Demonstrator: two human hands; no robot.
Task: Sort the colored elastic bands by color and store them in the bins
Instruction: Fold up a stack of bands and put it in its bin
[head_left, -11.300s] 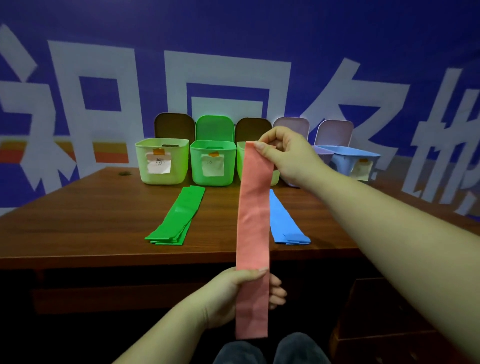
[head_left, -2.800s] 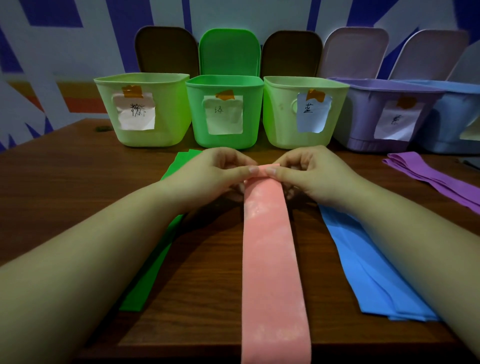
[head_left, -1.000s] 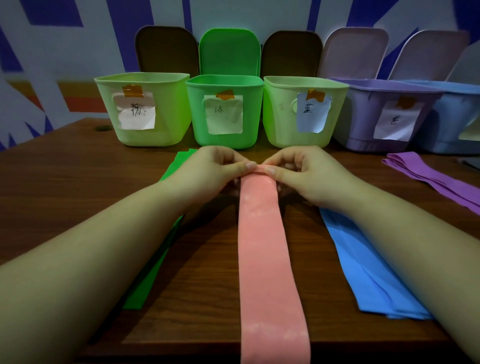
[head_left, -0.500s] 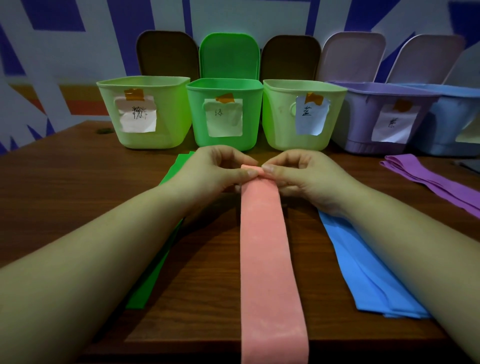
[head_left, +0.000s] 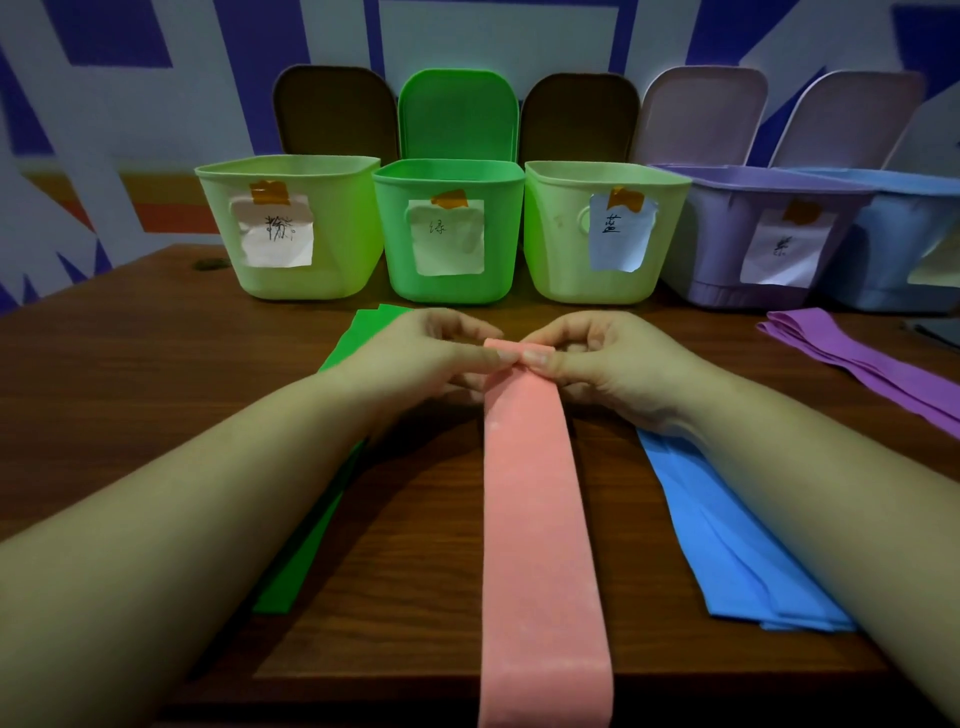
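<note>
Both hands pinch the pink band's far end
I see my left hand and right hand gripping the pink band on the wooden table (bin labels handwritten, one reads 绿).

A: What carries it all?

B: A brown wooden desk. Take the pink band as the landmark: it lies lengthwise down the middle, its near end hanging over the front edge.

A: And beside it?

B: Left of it, a green stack. Right of it, a blue stack. Farther right, well apart, purple bands.

A: Beyond its far end?

B: A row of labelled bins: pale green bin, bright green bin, second pale green bin, purple bin, and a blue bin at the right.
</note>
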